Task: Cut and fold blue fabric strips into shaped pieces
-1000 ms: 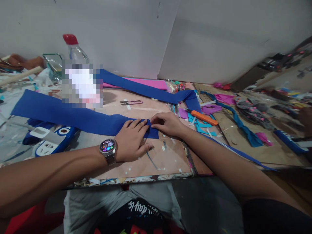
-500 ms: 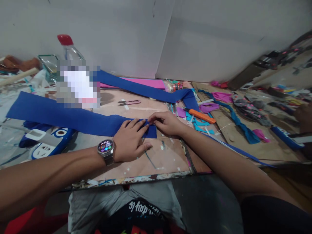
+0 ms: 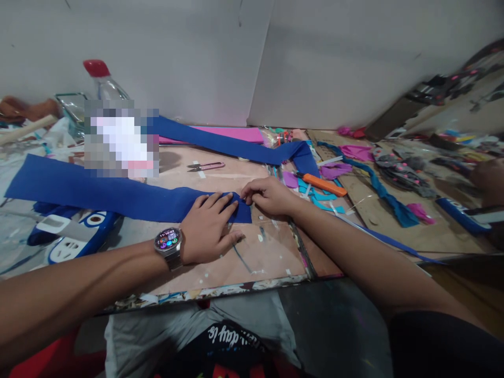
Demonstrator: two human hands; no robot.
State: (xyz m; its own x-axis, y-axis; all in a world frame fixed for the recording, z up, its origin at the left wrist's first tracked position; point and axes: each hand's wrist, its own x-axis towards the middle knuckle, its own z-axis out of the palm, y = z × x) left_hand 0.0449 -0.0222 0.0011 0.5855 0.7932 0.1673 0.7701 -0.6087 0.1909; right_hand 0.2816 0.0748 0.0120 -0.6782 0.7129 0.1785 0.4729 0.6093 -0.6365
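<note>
1. Biggest thing here is the surface [image 3: 268, 257], a pinkish top with white specks and a ton of scraps off to both sides.
2. Next up, the front blue strip [image 3: 86, 181]. It runs from the left side to the middle of the surface, and its right end is right at the person's hands.
3. There's a back blue strip [image 3: 224, 143] too, stretched out near the wall, bent at its right end.
4. Left hand [image 3: 207, 228]: palm down, fingers a bit spread, fingertips resting on the front strip. It's lying on it, not gripping anything.
5. Right hand [image 3: 271, 197]: half curled, thumb and fingertips close together at the strip's right end. Honestly can't tell if it's pinching the edge, too small to see.
6. Orange cutter [image 3: 323, 185], lying on teal scraps to the right of that hand.
7. Little thread snips [image 3: 205, 167], lying between the two strips.
8. Watch [image 3: 168, 240] on the left wrist.
</note>
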